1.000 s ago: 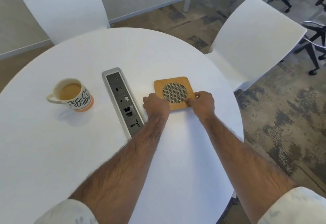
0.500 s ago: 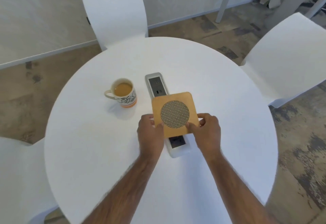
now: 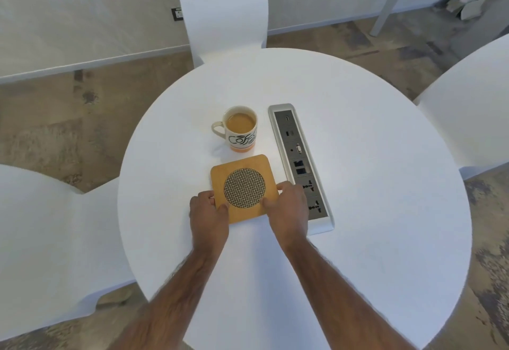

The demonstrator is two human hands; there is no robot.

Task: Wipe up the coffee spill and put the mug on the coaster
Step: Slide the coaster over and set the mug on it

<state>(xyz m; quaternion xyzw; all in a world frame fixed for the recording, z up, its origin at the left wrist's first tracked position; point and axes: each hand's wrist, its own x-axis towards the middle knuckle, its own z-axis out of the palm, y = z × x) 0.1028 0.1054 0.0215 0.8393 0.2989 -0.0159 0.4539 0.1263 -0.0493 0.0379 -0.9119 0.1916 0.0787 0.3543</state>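
Observation:
A square wooden coaster (image 3: pixel 242 169) with a round woven metal centre lies on the round white table (image 3: pixel 358 239), just in front of the mug. My left hand (image 3: pixel 209 217) grips its near-left corner and my right hand (image 3: pixel 289 209) grips its near-right edge. The white mug (image 3: pixel 241 136), with black lettering and an orange base, is full of milky coffee and stands upright just beyond the coaster, handle to the left. I see no spill on the table and no cloth.
A silver power and data socket strip (image 3: pixel 300 162) is set in the table right of the coaster. White chairs stand at the far side (image 3: pixel 223 5), the right (image 3: pixel 473 118) and the left (image 3: pixel 46 239). The floor is patchy carpet.
Both hands carried the coaster from right of the socket strip, over it, to the left side, in front of the mug. The head camera swung left, so the table now sits centred.

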